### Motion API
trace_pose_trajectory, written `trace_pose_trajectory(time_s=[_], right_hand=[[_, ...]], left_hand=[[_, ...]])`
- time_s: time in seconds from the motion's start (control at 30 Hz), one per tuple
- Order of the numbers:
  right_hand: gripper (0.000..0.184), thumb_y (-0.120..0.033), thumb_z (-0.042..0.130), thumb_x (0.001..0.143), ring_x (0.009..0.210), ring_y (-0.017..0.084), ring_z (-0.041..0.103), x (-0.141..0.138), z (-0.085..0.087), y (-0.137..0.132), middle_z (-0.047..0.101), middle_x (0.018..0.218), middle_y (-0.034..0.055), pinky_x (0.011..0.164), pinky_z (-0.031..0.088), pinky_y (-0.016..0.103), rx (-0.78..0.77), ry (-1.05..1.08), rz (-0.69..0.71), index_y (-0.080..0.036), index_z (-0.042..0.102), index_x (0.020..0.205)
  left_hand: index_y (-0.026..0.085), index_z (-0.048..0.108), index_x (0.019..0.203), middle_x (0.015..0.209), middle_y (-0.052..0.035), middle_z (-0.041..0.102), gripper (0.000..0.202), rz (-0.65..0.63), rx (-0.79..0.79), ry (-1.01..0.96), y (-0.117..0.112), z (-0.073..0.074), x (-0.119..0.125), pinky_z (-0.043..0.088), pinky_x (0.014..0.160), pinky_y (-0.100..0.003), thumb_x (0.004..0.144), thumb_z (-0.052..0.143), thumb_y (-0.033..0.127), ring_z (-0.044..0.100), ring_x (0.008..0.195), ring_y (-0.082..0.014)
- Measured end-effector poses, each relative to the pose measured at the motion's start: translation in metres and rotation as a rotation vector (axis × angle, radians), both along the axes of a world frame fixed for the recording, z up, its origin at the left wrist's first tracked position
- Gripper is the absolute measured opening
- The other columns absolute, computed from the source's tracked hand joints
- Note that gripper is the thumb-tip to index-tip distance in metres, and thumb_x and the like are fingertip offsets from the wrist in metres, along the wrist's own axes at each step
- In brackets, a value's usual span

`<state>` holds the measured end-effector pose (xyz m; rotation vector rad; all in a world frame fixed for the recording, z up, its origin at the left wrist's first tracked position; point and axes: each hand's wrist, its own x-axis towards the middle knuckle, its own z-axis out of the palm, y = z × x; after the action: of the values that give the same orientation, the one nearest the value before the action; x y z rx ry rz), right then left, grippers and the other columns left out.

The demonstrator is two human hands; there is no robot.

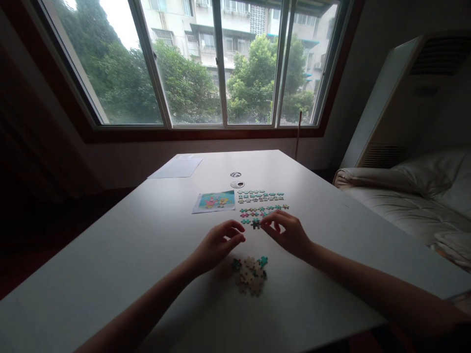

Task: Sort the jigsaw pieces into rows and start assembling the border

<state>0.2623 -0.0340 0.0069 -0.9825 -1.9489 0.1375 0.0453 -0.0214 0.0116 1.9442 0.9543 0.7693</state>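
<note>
My right hand [287, 232] pinches a dark puzzle piece [255, 225] and rests it on the white table [147, 245], at the near end of the laid-out rows of puzzle pieces [260, 197]. My left hand [220, 242] hovers just left of that piece with its fingers curled and pressed together; I see nothing in them. A loose heap of puzzle pieces [250, 275] lies between my wrists, near the front. A small colourful reference picture [214, 201] lies flat to the left of the rows.
A sheet of paper [175, 166] lies at the far left of the table. Two small round things [237, 179] sit beyond the rows. A pale sofa [412, 196] stands to the right, a large window [221, 63] behind.
</note>
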Motion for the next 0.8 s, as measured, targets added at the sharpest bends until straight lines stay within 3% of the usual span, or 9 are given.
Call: trace_pose_trajectory(time_s=[0.13, 0.3, 0.43, 0.63, 0.8], right_hand=[[0.010, -0.027, 0.054, 0.080, 0.057, 0.009, 0.051, 0.014, 0.002, 0.012, 0.060, 0.074, 0.0025, 0.051, 0.043, 0.021, 0.019, 0.114, -0.068, -0.020, 0.062, 0.081], [0.011, -0.028, 0.056, 0.079, 0.058, 0.010, 0.051, 0.024, -0.001, 0.020, 0.060, 0.074, 0.0025, 0.052, 0.044, 0.022, 0.033, 0.156, -0.118, -0.020, 0.063, 0.080], [0.012, -0.028, 0.055, 0.080, 0.059, 0.010, 0.052, 0.024, -0.003, 0.020, 0.059, 0.074, 0.0027, 0.051, 0.044, 0.021, 0.024, 0.152, -0.094, -0.020, 0.063, 0.080], [0.010, -0.026, 0.056, 0.080, 0.059, 0.009, 0.051, 0.025, -0.003, 0.022, 0.059, 0.074, 0.0024, 0.051, 0.043, 0.021, 0.006, 0.126, -0.064, -0.019, 0.063, 0.080], [0.010, -0.025, 0.056, 0.079, 0.056, 0.009, 0.051, 0.031, -0.005, 0.026, 0.059, 0.073, 0.0022, 0.051, 0.042, 0.021, 0.005, 0.052, -0.076, -0.019, 0.064, 0.081]], left_hand=[[0.018, 0.058, 0.088, 0.073, -0.0012, 0.061, 0.013, -0.072, 0.301, 0.291, 0.003, 0.000, -0.015, 0.041, 0.059, -0.023, 0.080, 0.048, 0.022, 0.055, 0.065, -0.0127], [0.018, 0.060, 0.088, 0.073, -0.0020, 0.060, 0.015, -0.197, 0.374, 0.466, 0.004, -0.001, -0.024, 0.039, 0.058, -0.023, 0.081, 0.046, 0.019, 0.053, 0.063, -0.0126], [0.020, 0.062, 0.087, 0.070, -0.0013, 0.059, 0.015, -0.221, 0.330, 0.564, 0.002, 0.008, -0.027, 0.037, 0.056, -0.022, 0.080, 0.049, 0.022, 0.051, 0.061, -0.0136], [0.020, 0.060, 0.089, 0.069, 0.0004, 0.057, 0.015, -0.279, 0.144, 0.655, -0.003, 0.026, -0.035, 0.038, 0.057, -0.022, 0.078, 0.052, 0.025, 0.051, 0.065, -0.0146], [0.021, 0.059, 0.087, 0.069, 0.0032, 0.056, 0.021, -0.337, -0.002, 0.666, -0.006, 0.024, -0.036, 0.037, 0.051, -0.019, 0.067, 0.064, 0.027, 0.051, 0.061, -0.0128]])
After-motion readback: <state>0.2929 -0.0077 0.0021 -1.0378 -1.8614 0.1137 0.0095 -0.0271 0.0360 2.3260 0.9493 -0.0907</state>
